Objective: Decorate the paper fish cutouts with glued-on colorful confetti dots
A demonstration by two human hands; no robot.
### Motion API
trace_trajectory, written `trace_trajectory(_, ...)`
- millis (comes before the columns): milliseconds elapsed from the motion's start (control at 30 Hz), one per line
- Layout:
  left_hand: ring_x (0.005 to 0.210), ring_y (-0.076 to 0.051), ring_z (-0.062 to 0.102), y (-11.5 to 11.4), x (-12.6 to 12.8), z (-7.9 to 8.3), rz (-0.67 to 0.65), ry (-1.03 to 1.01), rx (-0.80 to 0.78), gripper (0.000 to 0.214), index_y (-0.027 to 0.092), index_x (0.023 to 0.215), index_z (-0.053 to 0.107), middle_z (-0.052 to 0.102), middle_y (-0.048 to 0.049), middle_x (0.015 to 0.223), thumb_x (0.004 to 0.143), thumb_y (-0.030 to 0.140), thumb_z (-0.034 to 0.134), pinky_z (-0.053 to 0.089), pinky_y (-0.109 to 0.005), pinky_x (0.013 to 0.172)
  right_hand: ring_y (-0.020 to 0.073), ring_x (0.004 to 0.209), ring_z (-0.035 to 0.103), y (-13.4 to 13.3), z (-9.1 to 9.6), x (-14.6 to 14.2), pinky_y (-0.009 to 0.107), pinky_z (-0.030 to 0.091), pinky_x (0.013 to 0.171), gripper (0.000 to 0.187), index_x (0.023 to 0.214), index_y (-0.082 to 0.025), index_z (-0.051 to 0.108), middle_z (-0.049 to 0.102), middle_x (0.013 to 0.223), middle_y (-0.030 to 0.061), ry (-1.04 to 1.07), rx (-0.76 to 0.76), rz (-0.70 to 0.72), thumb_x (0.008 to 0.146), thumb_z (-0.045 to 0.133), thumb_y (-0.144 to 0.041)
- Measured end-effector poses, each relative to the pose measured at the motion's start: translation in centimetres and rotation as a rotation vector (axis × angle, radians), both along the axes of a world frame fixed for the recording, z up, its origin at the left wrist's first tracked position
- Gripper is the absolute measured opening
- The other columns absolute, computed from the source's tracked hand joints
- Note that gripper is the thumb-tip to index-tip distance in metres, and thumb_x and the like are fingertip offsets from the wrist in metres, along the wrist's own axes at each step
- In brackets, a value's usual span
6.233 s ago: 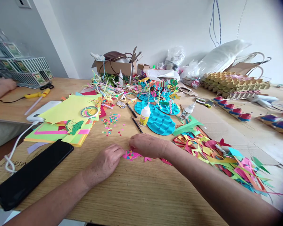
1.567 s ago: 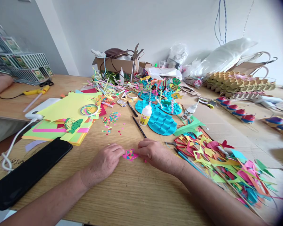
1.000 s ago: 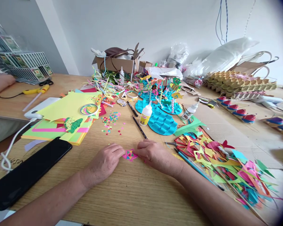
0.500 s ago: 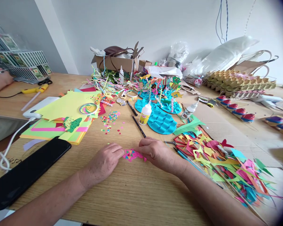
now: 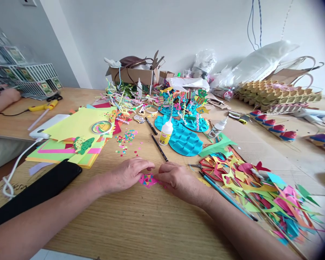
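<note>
A pink paper fish (image 5: 147, 180) with small coloured triangles on it lies on the wooden table between my hands. My left hand (image 5: 128, 174) is at its left end, fingers stretched out over its upper edge and the thumb low beside it. My right hand (image 5: 176, 179) has its fingers bent and pressed together on the fish's right end, which they hide. Just beyond stand a glue bottle (image 5: 166, 133) with a yellow label and a black pencil (image 5: 159, 148). Loose confetti dots (image 5: 127, 137) are scattered to the left of them.
Coloured paper sheets (image 5: 70, 122) and a black phone (image 5: 38, 189) lie left. Blue textured discs (image 5: 185, 139) with paper fish on twisted stems stand ahead. Scissors and paper scraps (image 5: 260, 187) spread right. Another person's hand (image 5: 12, 94) is at the far left.
My left hand's fingers have straightened and moved right, over the fish's upper edge. My right hand stays on its right end, covering a little more of it. The view has shifted slightly.
</note>
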State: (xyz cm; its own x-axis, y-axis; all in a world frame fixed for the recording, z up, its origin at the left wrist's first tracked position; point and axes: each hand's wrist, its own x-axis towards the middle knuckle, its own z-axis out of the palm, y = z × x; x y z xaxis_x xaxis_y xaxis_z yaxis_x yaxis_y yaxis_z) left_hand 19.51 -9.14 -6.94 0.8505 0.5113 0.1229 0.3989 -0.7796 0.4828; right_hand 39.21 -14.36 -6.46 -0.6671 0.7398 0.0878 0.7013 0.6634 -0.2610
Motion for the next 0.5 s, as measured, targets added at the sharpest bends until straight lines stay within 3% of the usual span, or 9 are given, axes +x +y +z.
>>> trace_trajectory(133,0.094,-0.015,0.055,0.37,0.03,-0.23,-0.073,0.024,-0.04,0.033,0.019,0.104,0.053,0.061,-0.0031,0.099,0.076,0.003,0.047,0.043,-0.027,0.081,0.0124,0.071,0.053,-0.01,-0.03,0.0,0.022,0.036,0.061,0.022,0.089,-0.018,0.063,0.06,0.079,0.0038,0.011,0.01,0.001,0.086,0.041,-0.017)
trace_trajectory(500,0.101,-0.015,0.051,0.68,-0.83,-0.25,-0.122,-0.003,-0.159,0.048,0.021,0.119,0.044,0.055,-0.0041,0.108,0.075,0.002,0.048,0.039,-0.029,0.088,0.0131,0.076,0.056,0.25,-0.7,-0.33,0.021,0.041,0.066,0.026,0.098,-0.018,0.063,0.061,0.081,0.0062,0.122,-0.069,-0.009,0.086,0.041,-0.015)
